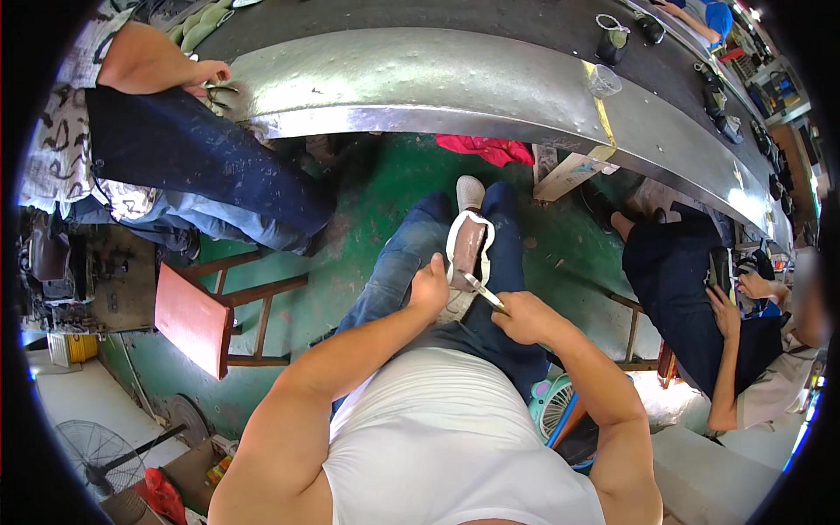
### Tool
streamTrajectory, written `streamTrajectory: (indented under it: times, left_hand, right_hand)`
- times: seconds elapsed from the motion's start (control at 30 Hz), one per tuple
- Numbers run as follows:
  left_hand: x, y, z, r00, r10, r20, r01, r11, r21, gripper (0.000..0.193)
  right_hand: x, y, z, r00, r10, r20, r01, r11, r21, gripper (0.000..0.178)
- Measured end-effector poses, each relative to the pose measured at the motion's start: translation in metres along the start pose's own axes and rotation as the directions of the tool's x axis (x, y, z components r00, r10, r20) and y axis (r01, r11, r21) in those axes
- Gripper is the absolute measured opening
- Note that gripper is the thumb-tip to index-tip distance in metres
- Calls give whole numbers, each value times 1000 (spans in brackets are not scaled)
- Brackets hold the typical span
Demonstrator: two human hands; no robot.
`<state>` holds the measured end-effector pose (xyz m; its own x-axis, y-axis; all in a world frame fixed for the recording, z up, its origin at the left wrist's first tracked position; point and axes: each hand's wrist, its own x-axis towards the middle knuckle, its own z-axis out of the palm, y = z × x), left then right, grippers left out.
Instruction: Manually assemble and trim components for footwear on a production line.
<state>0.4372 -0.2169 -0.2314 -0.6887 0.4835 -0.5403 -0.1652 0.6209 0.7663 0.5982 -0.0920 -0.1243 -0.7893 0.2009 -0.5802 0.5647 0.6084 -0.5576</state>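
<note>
The person's left hand (429, 287) is closed on the left side of a shoe (467, 249), near its close end, with the thumb up; I can't see where all the fingers go. The right hand (523, 317) is closed around a thin pale tool (486, 294), maybe a brush. Its tip points left and away, at the brown underside near the shoe's close end, but I can't tell if they touch. The shoe lies just ahead of the hands and between them, over the lap. Its long way runs out from the belly toward the knees, leaning a bit right at the far end, so the tool comes at it on a slant. The left hand is the nearer one; the right hand sits a little off to the side. Past the knees, the big shiny surface (411, 79) is well apart from the shoe.
</note>
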Motion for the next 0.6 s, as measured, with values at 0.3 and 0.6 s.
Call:
streamTrajectory:
  times: [0.3, 0.6]
  left_hand:
    - [-14, 2, -3, 806, 577, 130, -591, 795, 138, 53]
    - [-8, 38, -25, 828, 263, 495, -507, 729, 461, 54]
  right_hand:
    - [22, 13, -24, 986, 68, -155, -79, 995, -68, 31]
    - [49, 21, -29, 943, -17, -334, 110, 959, 263, 38]
